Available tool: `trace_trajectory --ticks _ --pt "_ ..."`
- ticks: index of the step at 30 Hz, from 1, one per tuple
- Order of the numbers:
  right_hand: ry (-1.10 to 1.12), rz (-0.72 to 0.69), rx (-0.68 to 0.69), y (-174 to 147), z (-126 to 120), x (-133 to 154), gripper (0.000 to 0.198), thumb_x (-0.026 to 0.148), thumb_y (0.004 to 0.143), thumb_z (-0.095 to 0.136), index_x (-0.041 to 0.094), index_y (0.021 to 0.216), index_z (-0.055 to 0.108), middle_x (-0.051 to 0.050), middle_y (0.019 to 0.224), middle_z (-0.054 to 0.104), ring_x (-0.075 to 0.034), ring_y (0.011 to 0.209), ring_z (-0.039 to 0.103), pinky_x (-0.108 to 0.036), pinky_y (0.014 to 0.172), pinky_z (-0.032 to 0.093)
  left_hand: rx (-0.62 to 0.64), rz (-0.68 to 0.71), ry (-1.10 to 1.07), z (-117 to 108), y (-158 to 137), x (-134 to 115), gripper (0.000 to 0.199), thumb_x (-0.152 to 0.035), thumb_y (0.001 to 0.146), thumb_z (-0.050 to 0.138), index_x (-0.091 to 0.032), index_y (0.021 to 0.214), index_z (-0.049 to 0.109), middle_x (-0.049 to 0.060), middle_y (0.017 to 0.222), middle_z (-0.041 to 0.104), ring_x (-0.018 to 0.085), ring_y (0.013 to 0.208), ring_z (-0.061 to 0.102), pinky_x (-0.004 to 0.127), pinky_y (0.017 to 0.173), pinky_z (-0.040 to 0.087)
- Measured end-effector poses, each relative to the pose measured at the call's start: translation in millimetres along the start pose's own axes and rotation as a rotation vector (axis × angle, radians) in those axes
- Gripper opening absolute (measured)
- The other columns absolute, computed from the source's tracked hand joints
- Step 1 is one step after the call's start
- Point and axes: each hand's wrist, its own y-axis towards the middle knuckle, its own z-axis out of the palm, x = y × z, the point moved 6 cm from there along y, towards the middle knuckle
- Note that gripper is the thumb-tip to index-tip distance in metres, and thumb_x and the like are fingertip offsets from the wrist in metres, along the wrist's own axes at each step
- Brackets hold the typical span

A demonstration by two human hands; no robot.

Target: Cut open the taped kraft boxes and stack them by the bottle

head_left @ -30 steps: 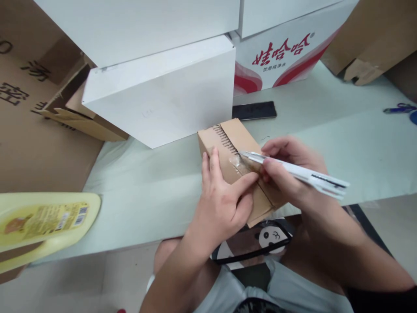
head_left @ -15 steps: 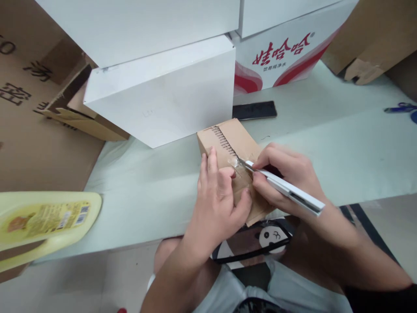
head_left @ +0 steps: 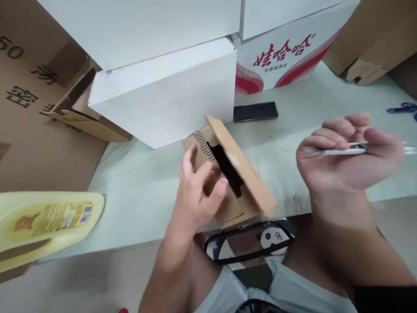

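Observation:
A small brown cardboard box (head_left: 243, 161) sits near the table's front edge with its right flap tilted up. A dark gap shows between the flaps, and a corrugated strip runs along the left one. My left hand (head_left: 200, 191) rests over the left flap, fingers bent and spread apart, their tips near the gap; the contact of some fingertips is hidden. Off to the right and raised above the table, my right hand (head_left: 345, 152) is closed around a slim white utility knife (head_left: 350, 149). Motion blurs this hand, and the blade cannot be made out clearly.
White cartons (head_left: 163, 95) stand behind the box, with a black phone (head_left: 256, 111) beside them. A yellow bottle (head_left: 55, 224) is at the left, near large brown cartons (head_left: 42, 143). Blue scissors (head_left: 402, 108) lie far right. A panda-print bag (head_left: 250, 243) is below the table edge.
My right hand has lifted the knife off the box and moved right. The box's taped top has come open, its right flap now up. My left hand has shifted slightly left.

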Motion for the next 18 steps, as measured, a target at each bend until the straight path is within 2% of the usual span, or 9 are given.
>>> trace_trajectory --ticks 2,3,4,6,8,10,13,16,18 --pt "-0.133 0.062 0.032 8 -9 -10 0.022 0.038 0.07 0.067 0.029 0.069 0.047 0.006 0.058 0.028 -0.013 0.047 0.015 -0.034 0.048 0.025 -0.051 -0.058 0.015 -6 -1 7 0.023 -0.042 0.089 0.066 -0.02 0.097 0.062 0.017 0.154 0.043 0.041 0.158 0.029 0.061 0.12 0.04" --pt "-0.263 0.07 0.029 11 -15 -18 0.019 0.038 0.073 0.066 0.03 0.076 0.049 0.006 0.058 0.029 -0.013 0.047 0.018 -0.033 0.049 0.026 -0.052 -0.084 0.014 -8 -1 10 0.025 -0.04 0.086 0.069 -0.021 0.1 0.062 0.017 0.156 0.041 0.041 0.157 0.031 0.06 0.119 0.041" --pt "-0.427 0.063 0.012 14 -20 -26 0.017 0.036 0.074 0.065 0.031 0.084 0.051 0.007 0.059 0.033 -0.014 0.046 0.023 -0.033 0.049 0.028 -0.049 -0.108 -0.004 -11 -2 14 0.03 -0.038 0.084 0.071 -0.022 0.108 0.062 0.017 0.158 0.04 0.041 0.155 0.033 0.06 0.118 0.042" --pt "-0.857 0.024 0.004 17 -29 -46 0.024 0.031 0.075 0.064 0.03 0.098 0.054 0.005 0.065 0.047 -0.016 0.051 0.039 -0.033 0.054 0.035 -0.068 -0.146 -0.091 -20 -2 20 0.047 -0.036 0.083 0.072 -0.024 0.126 0.06 0.016 0.153 0.048 0.04 0.149 0.042 0.058 0.116 0.045" --pt "-1.313 0.055 0.203 18 -29 -76 0.028 0.026 0.077 0.06 0.024 0.105 0.061 -0.004 0.078 0.063 -0.023 0.066 0.056 -0.036 0.064 0.044 -0.109 -0.214 -0.197 -32 -3 28 0.055 -0.037 0.082 0.073 -0.025 0.134 0.06 0.012 0.141 0.061 0.037 0.135 0.055 0.053 0.111 0.049" --pt "-1.54 0.105 0.387 16 -32 -102 0.036 0.021 0.078 0.056 0.018 0.112 0.067 -0.013 0.092 0.071 -0.03 0.081 0.065 -0.041 0.073 0.049 -0.135 -0.305 -0.292 -42 -3 36 0.047 -0.035 0.08 0.074 -0.023 0.125 0.068 0.007 0.126 0.07 0.031 0.115 0.064 0.043 0.099 0.054" --pt "-1.582 0.115 0.459 12 -34 -114 0.048 0.017 0.078 0.057 0.015 0.124 0.071 -0.018 0.1 0.073 -0.036 0.094 0.068 -0.046 0.084 0.053 -0.225 -0.416 -0.445 -52 -5 48 0.032 -0.02 0.07 0.071 -0.021 0.101 0.076 0.001 0.104 0.075 0.02 0.087 0.064 0.028 0.076 0.053" --pt "-1.566 0.037 0.471 9 -26 -106 0.051 0.022 0.082 0.059 0.015 0.131 0.07 -0.02 0.119 0.071 -0.039 0.114 0.066 -0.049 0.099 0.052 -0.387 -0.492 -0.673 -56 -6 65 0.039 -0.011 0.059 0.067 -0.022 0.096 0.075 -0.004 0.086 0.074 0.014 0.074 0.06 0.021 0.062 0.047" --pt "-1.473 -0.002 0.515 7 -16 -100 0.044 0.026 0.085 0.058 0.016 0.124 0.075 -0.019 0.125 0.07 -0.037 0.119 0.065 -0.049 0.105 0.05 -0.468 -0.515 -0.819 -53 -4 79 0.04 -0.011 0.056 0.07 -0.023 0.095 0.073 -0.007 0.077 0.071 0.011 0.065 0.056 0.019 0.057 0.044"
